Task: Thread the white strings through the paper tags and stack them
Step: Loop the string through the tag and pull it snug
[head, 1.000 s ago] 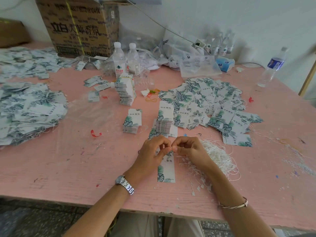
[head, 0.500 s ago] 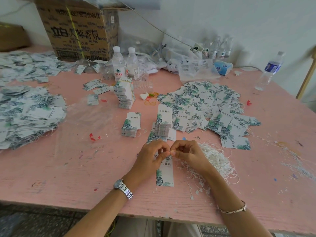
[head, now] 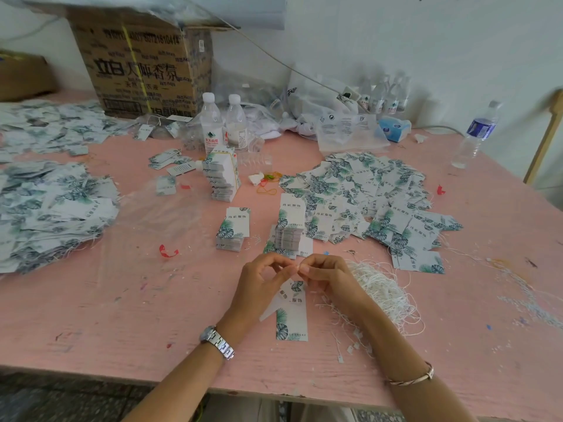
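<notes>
Person seated at pink desk (head: 122,300), both forearms in over the near edge. Watch (head: 217,343) on left wrist, bangle (head: 411,379) on right.

Left hand (head: 262,281): fingers curled, thumb and forefinger tips pinched together. Right hand (head: 330,278): curled likewise, pinching. The two sets of fingertips touch each other above the top end of two tags (head: 291,312), which fan out below the hands, one skewed left. Both hands appear to grip the tags' top end. Any string between the fingertips is too fine to make out.

String pile (head: 385,292): white tangle just right of the right hand, strays trailing toward the near edge.

Neat stack (head: 291,231) just beyond the hands. A lower stack (head: 233,229) to its left, a tall leaning stack (head: 222,176) further back. Loose tags (head: 365,190) spread wide right of centre. Another heap (head: 45,208) at far left with string ends showing.

At back: two bottles (head: 224,123), cardboard box (head: 143,65), clear bags against the wall.
</notes>
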`<state>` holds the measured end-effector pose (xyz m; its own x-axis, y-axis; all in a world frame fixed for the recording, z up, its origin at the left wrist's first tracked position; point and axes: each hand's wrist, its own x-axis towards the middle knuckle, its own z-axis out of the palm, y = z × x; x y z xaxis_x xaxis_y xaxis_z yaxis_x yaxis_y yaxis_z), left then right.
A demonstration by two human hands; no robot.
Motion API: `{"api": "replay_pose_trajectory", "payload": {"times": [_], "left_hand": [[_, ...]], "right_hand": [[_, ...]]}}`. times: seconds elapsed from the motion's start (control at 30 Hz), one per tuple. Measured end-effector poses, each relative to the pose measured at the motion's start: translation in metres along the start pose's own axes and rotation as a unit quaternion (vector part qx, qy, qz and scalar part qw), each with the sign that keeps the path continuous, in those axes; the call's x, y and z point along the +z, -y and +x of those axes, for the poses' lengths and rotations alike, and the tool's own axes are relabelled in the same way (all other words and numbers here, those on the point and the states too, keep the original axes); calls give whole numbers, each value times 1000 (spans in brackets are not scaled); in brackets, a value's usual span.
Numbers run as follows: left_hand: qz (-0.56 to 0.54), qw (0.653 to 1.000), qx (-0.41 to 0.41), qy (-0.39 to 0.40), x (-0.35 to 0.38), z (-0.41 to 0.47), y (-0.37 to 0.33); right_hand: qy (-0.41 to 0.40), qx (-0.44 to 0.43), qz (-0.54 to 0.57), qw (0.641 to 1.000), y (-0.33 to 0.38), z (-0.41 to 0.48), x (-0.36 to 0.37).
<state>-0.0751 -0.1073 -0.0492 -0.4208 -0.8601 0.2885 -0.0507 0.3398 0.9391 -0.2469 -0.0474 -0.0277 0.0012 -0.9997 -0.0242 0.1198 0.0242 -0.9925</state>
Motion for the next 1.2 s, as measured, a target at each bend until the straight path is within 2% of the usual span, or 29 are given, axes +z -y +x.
{"api": "replay_pose_trajectory", "payload": {"times": [0.27,0.4,0.5,0.6,0.77,0.87,1.03,1.2], "left_hand": [[0,1000,1,-16,-1,-2,0],[111,991,40,-60,-4,-5,0],[154,987,20,-46,-2,-4,0],[119,993,6,-2,0,-5,-1],[-9,993,-81,86,0,-5,-4],[-28,990,-76,114,-2,-5,-4],[-79,981,-112,137,-2,-6,-1],[-86,982,-103,131,-2,-6,2]], "right_hand": [[3,22,66,998,3,0,0],[-19,31,71,997,4,1,1],[-31,27,86,996,4,2,-1],[-24,12,129,991,7,4,-2],[-21,-14,203,979,15,9,-2],[-33,-30,217,975,19,11,-5],[-79,-26,242,967,22,12,-9],[-112,-17,232,966,19,14,-16]]}}
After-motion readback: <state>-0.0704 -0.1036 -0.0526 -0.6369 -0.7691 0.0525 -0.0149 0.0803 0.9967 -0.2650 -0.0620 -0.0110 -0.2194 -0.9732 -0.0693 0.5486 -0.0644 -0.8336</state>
